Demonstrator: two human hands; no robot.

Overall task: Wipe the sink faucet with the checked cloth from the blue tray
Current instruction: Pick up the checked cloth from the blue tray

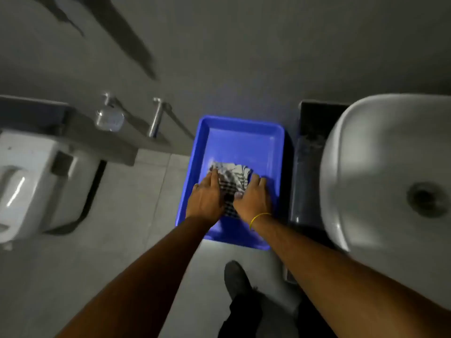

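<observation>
Two hands on the crumpled black-and-white checked cloth (230, 181) in the blue plastic tray (244, 140).
Left hand (207, 198) and right hand (252, 198) flank it, fingers close together, lying flat over its edges.

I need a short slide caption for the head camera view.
Both hands, left and right, on the checked cloth in the blue tray.

Dim, blurred; edges bend, perhaps lens distortion.
</observation>
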